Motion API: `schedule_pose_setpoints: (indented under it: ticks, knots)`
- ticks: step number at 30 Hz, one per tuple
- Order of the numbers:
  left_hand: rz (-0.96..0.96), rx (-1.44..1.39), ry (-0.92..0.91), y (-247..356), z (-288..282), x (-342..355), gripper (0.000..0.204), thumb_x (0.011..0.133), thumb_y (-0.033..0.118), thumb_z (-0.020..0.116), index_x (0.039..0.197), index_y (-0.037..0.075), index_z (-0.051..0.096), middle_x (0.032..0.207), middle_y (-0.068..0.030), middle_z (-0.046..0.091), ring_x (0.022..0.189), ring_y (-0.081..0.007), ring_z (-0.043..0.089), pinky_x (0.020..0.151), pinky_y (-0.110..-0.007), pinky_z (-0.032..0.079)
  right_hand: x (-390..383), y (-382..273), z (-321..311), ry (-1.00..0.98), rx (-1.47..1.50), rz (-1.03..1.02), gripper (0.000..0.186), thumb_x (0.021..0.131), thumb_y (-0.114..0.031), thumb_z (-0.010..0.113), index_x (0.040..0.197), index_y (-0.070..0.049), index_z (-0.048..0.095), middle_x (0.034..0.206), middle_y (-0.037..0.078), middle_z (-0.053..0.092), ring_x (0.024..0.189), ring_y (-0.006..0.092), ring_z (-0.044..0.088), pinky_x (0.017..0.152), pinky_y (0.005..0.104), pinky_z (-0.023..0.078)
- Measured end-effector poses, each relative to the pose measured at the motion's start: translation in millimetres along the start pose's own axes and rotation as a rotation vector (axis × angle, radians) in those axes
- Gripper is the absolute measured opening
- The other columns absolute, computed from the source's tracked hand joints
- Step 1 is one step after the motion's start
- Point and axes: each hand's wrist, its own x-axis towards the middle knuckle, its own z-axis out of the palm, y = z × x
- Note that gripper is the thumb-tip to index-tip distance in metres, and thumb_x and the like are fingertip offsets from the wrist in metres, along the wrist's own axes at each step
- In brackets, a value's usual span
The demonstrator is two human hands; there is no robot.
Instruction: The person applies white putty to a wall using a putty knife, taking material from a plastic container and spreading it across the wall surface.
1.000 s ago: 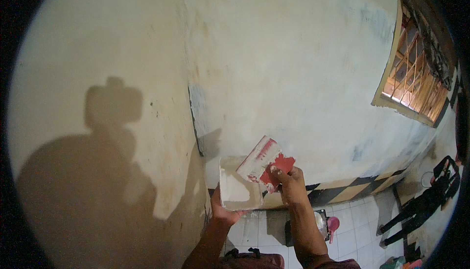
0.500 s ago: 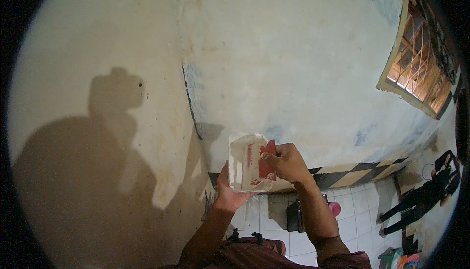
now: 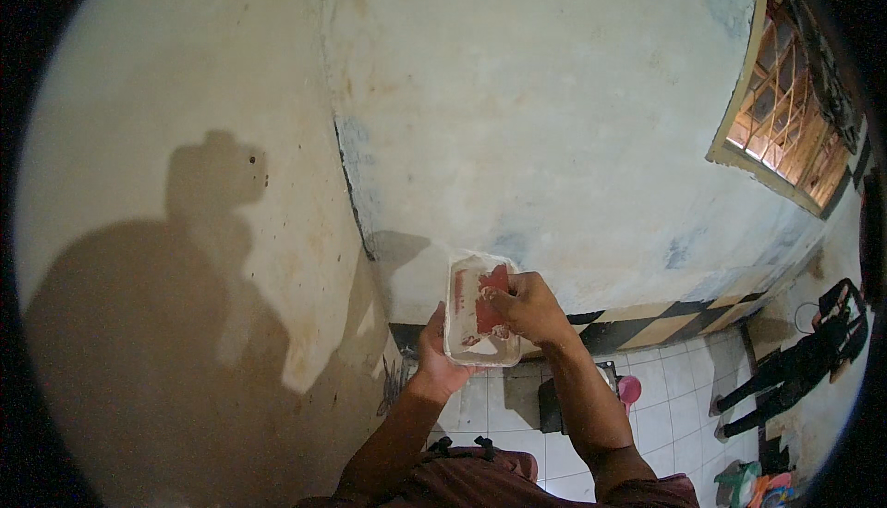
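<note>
My left hand (image 3: 440, 360) is wrapped round the left side and underside of a white rectangular tub (image 3: 451, 328), holding it up in front of the wall. Pale, wet-looking filler (image 3: 468, 300) coats the tub's inside. A flat red scraper (image 3: 491, 303), smeared with the same pale stuff, is pinched between the thumb and fingers of my right hand (image 3: 531, 309). The scraper lies inside the tub, toward its right side. Part of its edge is hidden by my right thumb.
A cracked wall corner (image 3: 349, 180) runs down at the left. Ahead stands a patchy pale wall (image 3: 517, 138) with a barred window (image 3: 790, 106). On the tiled floor (image 3: 665, 397) are a black box (image 3: 552, 406) and a pink dipper (image 3: 629, 388). Another person (image 3: 795, 365) stands at the right.
The red scraper has moved left and deeper into the tub with my right hand. The tub has shifted slightly right in view.
</note>
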Motion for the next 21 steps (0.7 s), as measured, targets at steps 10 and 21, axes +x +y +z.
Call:
schedule_pose_setpoints:
  ticks: [10, 21]
  knots:
    - [0.045, 0.116, 0.034, 2, -6, -11, 0.068, 0.088, 0.062, 0.046, 0.136, 0.014, 0.046, 0.128, -0.0114, 0.054, 0.113, -0.0320, 0.055, 0.091, -0.053, 0.046, -12, -1, -6, 0.017, 0.291, -0.108, 0.025, 0.093, -0.018, 0.056, 0.101, 0.004, 0.066, 0.081, 0.006, 0.068, 0.070, 0.0119, 0.061, 0.065, 0.0281, 0.050]
    - [0.097, 0.115, 0.059, 16, -11, -22, 0.066, 0.087, 0.062, 0.049, 0.130, 0.012, 0.050, 0.121, -0.0135, 0.057, 0.110, -0.0334, 0.056, 0.089, -0.053, 0.046, -27, -2, -4, 0.161, 0.243, -0.220, 0.031, 0.097, -0.028, 0.055, 0.100, 0.001, 0.066, 0.080, 0.004, 0.066, 0.067, 0.0107, 0.058, 0.060, 0.0263, 0.048]
